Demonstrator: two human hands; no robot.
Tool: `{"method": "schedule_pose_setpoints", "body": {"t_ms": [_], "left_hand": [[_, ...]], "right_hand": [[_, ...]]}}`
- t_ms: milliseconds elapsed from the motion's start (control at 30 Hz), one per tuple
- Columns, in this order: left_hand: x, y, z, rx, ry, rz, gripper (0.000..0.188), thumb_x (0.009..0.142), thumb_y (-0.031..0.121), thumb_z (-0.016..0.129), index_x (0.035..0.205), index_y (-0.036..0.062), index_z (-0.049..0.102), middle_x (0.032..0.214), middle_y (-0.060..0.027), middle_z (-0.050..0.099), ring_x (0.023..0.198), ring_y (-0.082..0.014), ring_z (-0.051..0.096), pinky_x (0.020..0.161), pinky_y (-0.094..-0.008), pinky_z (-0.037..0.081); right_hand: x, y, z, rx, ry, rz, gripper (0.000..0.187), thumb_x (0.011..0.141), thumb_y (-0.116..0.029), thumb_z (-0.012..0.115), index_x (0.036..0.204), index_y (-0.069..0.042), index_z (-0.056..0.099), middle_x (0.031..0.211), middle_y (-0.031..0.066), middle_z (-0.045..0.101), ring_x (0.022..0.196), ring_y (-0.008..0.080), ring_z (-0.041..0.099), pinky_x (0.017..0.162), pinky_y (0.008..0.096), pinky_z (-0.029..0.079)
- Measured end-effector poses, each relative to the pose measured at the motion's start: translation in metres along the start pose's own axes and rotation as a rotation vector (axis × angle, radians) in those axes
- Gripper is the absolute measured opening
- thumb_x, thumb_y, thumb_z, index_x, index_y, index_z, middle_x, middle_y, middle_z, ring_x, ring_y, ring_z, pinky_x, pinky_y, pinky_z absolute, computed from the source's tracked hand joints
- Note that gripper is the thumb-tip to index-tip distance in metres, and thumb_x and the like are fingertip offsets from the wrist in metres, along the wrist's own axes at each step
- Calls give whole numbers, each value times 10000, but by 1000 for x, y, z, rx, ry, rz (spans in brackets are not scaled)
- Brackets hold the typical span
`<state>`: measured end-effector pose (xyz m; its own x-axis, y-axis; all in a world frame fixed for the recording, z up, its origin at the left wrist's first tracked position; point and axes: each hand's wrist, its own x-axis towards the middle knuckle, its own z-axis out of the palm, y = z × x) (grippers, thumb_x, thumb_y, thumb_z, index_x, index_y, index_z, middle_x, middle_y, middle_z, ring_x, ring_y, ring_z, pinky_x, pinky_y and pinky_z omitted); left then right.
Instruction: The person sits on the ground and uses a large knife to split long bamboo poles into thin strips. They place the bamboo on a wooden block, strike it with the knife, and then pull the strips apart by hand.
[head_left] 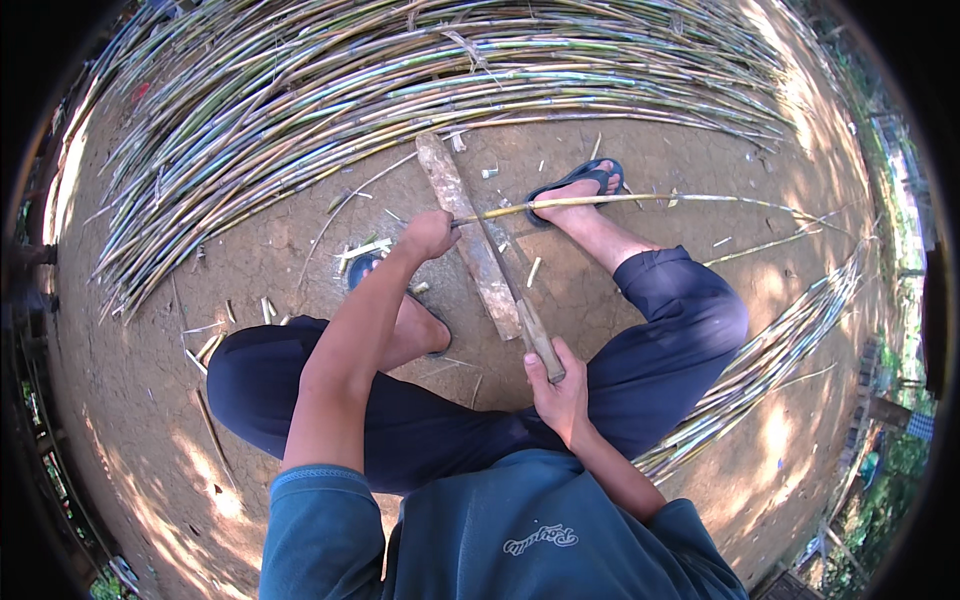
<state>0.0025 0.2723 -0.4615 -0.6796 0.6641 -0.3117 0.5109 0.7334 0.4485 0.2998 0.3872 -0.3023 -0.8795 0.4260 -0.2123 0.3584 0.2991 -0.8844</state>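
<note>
My left hand (430, 236) is closed around one end of a thin yellowish bamboo cane (640, 198), which stretches away to the right past my right foot. My right hand (562, 392) grips the wooden handle of a long-bladed machete (540, 345). Its blade points away from me and crosses the cane a little to the right of my left fist; whether the edge touches the cane I cannot tell. Beneath both lies a worn wooden plank (445, 180), flat on the ground between my feet.
A wide heap of bamboo canes (430, 90) spans the far side. Another bundle (775, 370) lies to the right beyond my knee. Short cut pieces (533, 271) and shavings are scattered on the dirt ground around my sandalled feet (575, 190).
</note>
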Motion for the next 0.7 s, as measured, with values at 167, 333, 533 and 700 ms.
{"method": "schedule_pose_setpoints", "body": {"t_ms": [167, 333, 533, 700], "left_hand": [[-3, 28, 5, -28, -47, -41, 266, 790, 218, 623, 884, -22, 692, 887, -258, 670, 869, -407, 657, 828, -473, 521], [-5, 37, 14, -62, -35, -134, 254, 755, 194, 650, 883, -18, 704, 919, -265, 672, 886, -396, 663, 835, -458, 534], [-13, 48, 15, -82, -65, -225, 277, 752, 214, 654, 910, -8, 706, 936, -256, 677, 892, -395, 665, 831, -458, 534], [-5, 35, 31, -44, -50, -253, 256, 770, 205, 633, 896, -4, 709, 933, -256, 676, 891, -395, 666, 825, -466, 534]], "right_hand": [[-13, 6, 8, 219, -14, 79, 261, 918, -211, 551, 785, 4, 488, 561, 83, 514, 491, 150, 502, 490, 318, 402], [-18, 6, 2, 363, -51, 115, 159, 912, -127, 467, 824, 3, 490, 631, 61, 521, 533, 108, 472, 490, 276, 397], [-33, 11, -10, 95, -49, 108, 145, 877, -89, 473, 761, -3, 477, 599, 33, 496, 529, 86, 437, 474, 271, 355], [-8, 27, 4, 26, 12, 91, 205, 860, -116, 532, 706, -4, 458, 538, 66, 443, 491, 142, 426, 475, 319, 340]]}}
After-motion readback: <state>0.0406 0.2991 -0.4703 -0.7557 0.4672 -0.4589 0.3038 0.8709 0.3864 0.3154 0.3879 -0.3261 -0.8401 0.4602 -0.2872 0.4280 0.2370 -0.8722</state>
